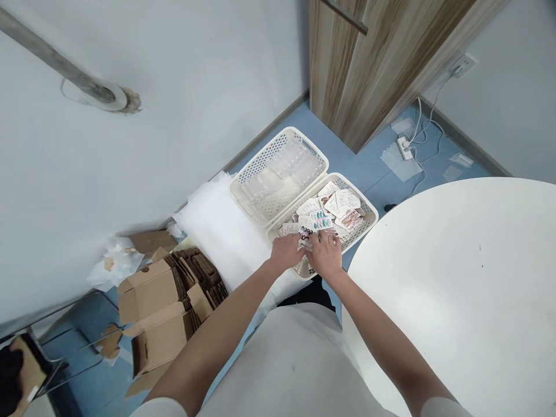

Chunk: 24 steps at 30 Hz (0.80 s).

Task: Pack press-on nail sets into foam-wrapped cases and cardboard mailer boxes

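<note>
Both hands reach into the near white plastic basket (365, 226), which holds a loose heap of cards. Some carry rows of what look like press-on nails, such as a card with teal and pink ones (320, 219). My left hand (285, 251) is bent over the basket's near side, fingers closed at the edge of a card with dark nail-like pieces (306, 233). Just right of it, my right hand (325, 253) lies on the heap with fingers a little apart, its thumb near that same card. The left fingertips are partly hidden.
A second white basket (237, 188) with clear plastic pieces adjoins it at the back left. White sheet material (217, 223) and folded cardboard boxes (152, 289) lie left. A round white table (456, 289) borders the right; beyond are a power strip (404, 148) and wooden cabinet (369, 69).
</note>
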Tool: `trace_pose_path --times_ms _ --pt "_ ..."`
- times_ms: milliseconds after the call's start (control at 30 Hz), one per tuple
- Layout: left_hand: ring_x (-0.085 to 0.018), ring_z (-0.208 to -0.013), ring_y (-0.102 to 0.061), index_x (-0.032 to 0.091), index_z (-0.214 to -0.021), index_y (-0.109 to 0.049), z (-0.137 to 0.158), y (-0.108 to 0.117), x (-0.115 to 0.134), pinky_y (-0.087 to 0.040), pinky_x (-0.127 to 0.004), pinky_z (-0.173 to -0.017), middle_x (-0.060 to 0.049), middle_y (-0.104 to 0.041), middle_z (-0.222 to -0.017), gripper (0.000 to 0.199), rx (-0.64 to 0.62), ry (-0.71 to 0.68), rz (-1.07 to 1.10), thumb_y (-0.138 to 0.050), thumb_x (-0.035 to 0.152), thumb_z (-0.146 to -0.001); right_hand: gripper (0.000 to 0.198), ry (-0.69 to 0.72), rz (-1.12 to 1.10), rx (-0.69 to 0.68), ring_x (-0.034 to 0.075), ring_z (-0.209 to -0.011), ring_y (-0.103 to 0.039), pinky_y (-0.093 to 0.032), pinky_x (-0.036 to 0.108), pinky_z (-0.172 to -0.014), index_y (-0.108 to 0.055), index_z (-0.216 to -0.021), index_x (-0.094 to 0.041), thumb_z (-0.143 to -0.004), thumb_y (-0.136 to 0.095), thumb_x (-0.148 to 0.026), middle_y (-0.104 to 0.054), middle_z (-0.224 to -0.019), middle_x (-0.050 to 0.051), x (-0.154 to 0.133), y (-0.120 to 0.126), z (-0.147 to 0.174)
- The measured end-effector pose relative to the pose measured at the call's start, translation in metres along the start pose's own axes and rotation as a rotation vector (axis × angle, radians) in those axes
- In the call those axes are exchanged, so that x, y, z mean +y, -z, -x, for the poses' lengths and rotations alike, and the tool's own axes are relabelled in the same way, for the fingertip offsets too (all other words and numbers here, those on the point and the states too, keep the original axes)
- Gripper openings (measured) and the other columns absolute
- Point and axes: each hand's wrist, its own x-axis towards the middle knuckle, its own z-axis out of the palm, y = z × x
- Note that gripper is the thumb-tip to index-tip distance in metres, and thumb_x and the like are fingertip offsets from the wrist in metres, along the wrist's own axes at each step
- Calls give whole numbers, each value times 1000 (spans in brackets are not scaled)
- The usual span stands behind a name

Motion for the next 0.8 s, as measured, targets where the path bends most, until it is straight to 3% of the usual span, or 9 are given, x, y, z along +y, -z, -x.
trace_pose_path --times_ms 233,433,567,800 --pt "-24 -99 -55 20 -107 -50 2 2 -4 -39 -33 -80 -7 -61 -104 35 34 16 96 -48 38 -77 33 -33 -139 14 25 -97 -46 -31 38 -85 -46 -103 -18 -75 -55 -32 -50 -104 12 0 2 -5" --pt "-21 -92 -58 19 -105 -47 17 11 -4 -42 -29 -74 -7 -61 -104 34 79 19 230 -51 35 -75 38 -104 -540 34 18 -89 -51 -42 28 -70 -42 -110 -17 -76 -50 -29 -45 -110 11 0 9 2" --pt "-19 -89 -60 18 -104 -47 38 14 -5 -44 -28 -73 -8 -61 -100 34 124 25 343 -54 31 -73 39 -174 -761 108 12 -75 -55 -44 29 -70 -42 -112 -18 -75 -48 -26 -46 -114 10 -5 16 22" --pt "-13 -74 -62 19 -95 -50 95 4 -16 -47 -28 -71 -5 -63 -89 24 331 -78 672 -56 23 -72 37 -191 -879 342 10 -61 -53 -45 27 -61 -48 -104 -17 -68 -52 -24 -55 -101 6 -32 25 76"
